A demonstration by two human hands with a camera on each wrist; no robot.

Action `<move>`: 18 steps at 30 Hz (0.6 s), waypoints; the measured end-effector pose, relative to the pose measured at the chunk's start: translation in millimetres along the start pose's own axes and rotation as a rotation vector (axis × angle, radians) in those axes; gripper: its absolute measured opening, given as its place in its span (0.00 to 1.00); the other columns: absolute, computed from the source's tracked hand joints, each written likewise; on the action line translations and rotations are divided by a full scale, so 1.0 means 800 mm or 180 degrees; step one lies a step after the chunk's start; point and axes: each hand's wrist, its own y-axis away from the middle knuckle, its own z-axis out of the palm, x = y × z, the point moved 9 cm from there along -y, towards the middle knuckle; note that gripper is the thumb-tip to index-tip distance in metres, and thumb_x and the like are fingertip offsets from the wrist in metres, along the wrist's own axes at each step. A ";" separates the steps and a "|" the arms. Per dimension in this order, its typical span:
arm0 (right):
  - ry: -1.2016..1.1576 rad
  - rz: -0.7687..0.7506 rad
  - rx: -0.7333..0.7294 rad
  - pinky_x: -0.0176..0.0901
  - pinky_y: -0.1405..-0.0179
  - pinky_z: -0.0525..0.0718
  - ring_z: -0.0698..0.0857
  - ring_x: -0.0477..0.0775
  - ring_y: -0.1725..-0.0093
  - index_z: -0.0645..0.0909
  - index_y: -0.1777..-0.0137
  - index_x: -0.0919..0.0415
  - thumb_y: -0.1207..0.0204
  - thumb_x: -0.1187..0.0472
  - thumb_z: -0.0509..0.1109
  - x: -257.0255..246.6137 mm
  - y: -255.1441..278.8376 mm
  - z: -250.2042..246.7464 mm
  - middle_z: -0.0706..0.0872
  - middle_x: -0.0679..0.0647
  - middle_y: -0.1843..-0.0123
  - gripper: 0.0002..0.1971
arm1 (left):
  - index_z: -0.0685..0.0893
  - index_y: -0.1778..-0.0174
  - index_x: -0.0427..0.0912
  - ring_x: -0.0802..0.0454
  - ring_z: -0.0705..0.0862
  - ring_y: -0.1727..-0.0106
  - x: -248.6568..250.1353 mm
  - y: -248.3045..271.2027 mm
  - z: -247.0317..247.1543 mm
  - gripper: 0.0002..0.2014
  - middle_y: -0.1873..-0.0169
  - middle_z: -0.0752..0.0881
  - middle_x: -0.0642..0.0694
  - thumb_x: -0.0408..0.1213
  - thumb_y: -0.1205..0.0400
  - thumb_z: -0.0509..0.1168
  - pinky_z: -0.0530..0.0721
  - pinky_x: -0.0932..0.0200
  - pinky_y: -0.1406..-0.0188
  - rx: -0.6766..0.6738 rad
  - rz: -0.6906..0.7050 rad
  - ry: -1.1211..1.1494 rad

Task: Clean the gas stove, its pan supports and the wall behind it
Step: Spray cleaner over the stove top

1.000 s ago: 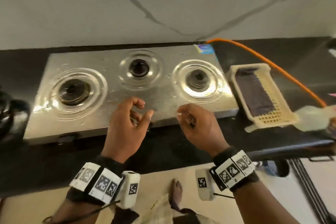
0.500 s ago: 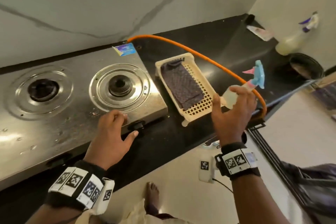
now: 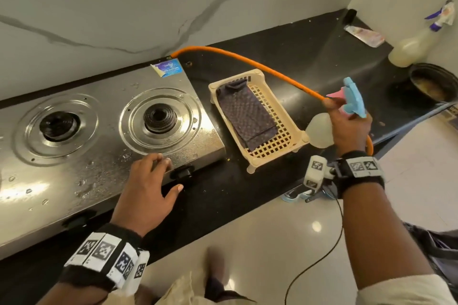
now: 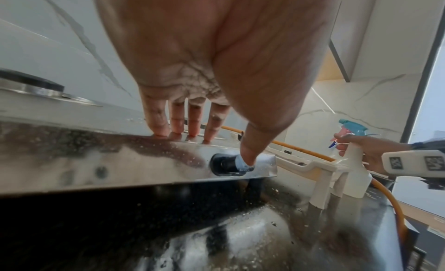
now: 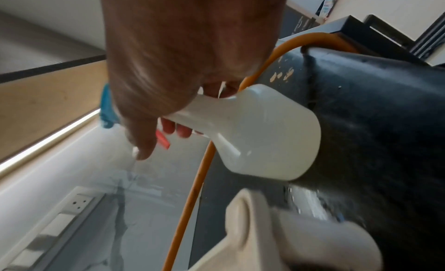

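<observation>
The gas stove (image 3: 104, 151) sits on the black tabletop (image 3: 309, 62) against the marbled wall (image 3: 124, 7), its steel top wet with droplets and its burners (image 3: 159, 117) bare. The left hand (image 3: 146, 190) rests released on the stove's front edge — straight fingertips (image 4: 159, 130) touching the steel, thumb just at the black knob (image 4: 225, 164). The right hand (image 3: 350, 126) grips the neck of a white spray bottle (image 5: 260, 134) with a blue-and-pink trigger head (image 3: 353, 101), holding it near the tabletop's front edge, just beside the cream basket (image 3: 257, 119). A dark cloth (image 3: 247, 116) lies in that basket. An orange hose (image 3: 247, 59) curves from the stove's back corner across the tabletop, passing behind the held bottle. Farther right stand another spray bottle (image 3: 414, 44) and a dark pan (image 3: 433, 82).
</observation>
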 end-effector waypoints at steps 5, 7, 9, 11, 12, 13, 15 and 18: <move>-0.0392 -0.0142 -0.0647 0.51 0.37 0.89 0.88 0.47 0.52 0.85 0.32 0.50 0.17 0.39 0.74 -0.014 -0.037 0.019 0.90 0.46 0.47 0.21 | 0.82 0.31 0.46 0.49 0.72 0.26 0.002 0.002 -0.003 0.25 0.30 0.73 0.52 0.50 0.21 0.77 0.79 0.52 0.27 0.0093 0.0004 -0.0035; -0.0484 -0.0170 -0.0718 0.43 0.46 0.88 0.85 0.43 0.57 0.84 0.28 0.51 0.15 0.37 0.71 -0.030 -0.042 0.023 0.89 0.46 0.47 0.24 | 0.82 0.30 0.47 0.50 0.72 0.26 0.002 0.003 -0.004 0.26 0.29 0.73 0.51 0.51 0.21 0.77 0.78 0.53 0.26 0.0114 0.0001 -0.0063; -0.0413 -0.0160 -0.0805 0.41 0.48 0.87 0.83 0.39 0.59 0.84 0.27 0.51 0.16 0.36 0.70 -0.042 -0.043 0.027 0.88 0.45 0.48 0.26 | 0.81 0.29 0.48 0.51 0.72 0.25 0.001 0.003 -0.003 0.26 0.29 0.72 0.52 0.52 0.21 0.77 0.78 0.54 0.25 0.0101 -0.0013 -0.0094; -0.0218 -0.0258 -0.0921 0.40 0.50 0.87 0.83 0.37 0.60 0.84 0.27 0.54 0.14 0.38 0.69 -0.054 -0.043 0.028 0.89 0.43 0.48 0.25 | 0.81 0.29 0.48 0.51 0.71 0.25 0.001 0.002 -0.003 0.26 0.29 0.71 0.52 0.53 0.21 0.76 0.79 0.54 0.25 0.0098 -0.0011 -0.0096; -0.0102 -0.0353 -0.0936 0.38 0.51 0.86 0.84 0.37 0.61 0.85 0.29 0.56 0.14 0.38 0.68 -0.065 -0.045 0.027 0.90 0.45 0.46 0.25 | 0.81 0.29 0.48 0.51 0.71 0.25 0.000 0.002 -0.003 0.26 0.29 0.71 0.53 0.53 0.20 0.76 0.80 0.54 0.26 0.0099 -0.0024 -0.0088; 0.0002 -0.0458 -0.0947 0.38 0.52 0.87 0.84 0.39 0.60 0.86 0.31 0.56 0.15 0.35 0.67 -0.079 -0.044 0.024 0.91 0.50 0.45 0.26 | 0.81 0.29 0.48 0.51 0.71 0.25 0.000 0.001 -0.003 0.26 0.29 0.71 0.53 0.53 0.20 0.76 0.80 0.54 0.26 0.0099 -0.0033 -0.0072; 0.0239 -0.0578 -0.1052 0.47 0.50 0.89 0.87 0.51 0.57 0.87 0.37 0.49 0.21 0.25 0.66 -0.111 -0.039 0.019 0.90 0.52 0.49 0.30 | 0.81 0.31 0.48 0.52 0.71 0.25 -0.001 0.000 -0.004 0.25 0.29 0.71 0.53 0.53 0.20 0.75 0.80 0.53 0.26 0.0106 -0.0052 -0.0051; 0.0580 -0.0593 -0.1350 0.56 0.51 0.89 0.90 0.56 0.55 0.86 0.39 0.38 0.29 0.15 0.63 -0.150 -0.016 0.012 0.88 0.43 0.58 0.32 | 0.82 0.32 0.49 0.52 0.71 0.26 0.000 -0.002 -0.006 0.23 0.30 0.72 0.53 0.54 0.20 0.75 0.81 0.53 0.27 0.0121 -0.0081 -0.0036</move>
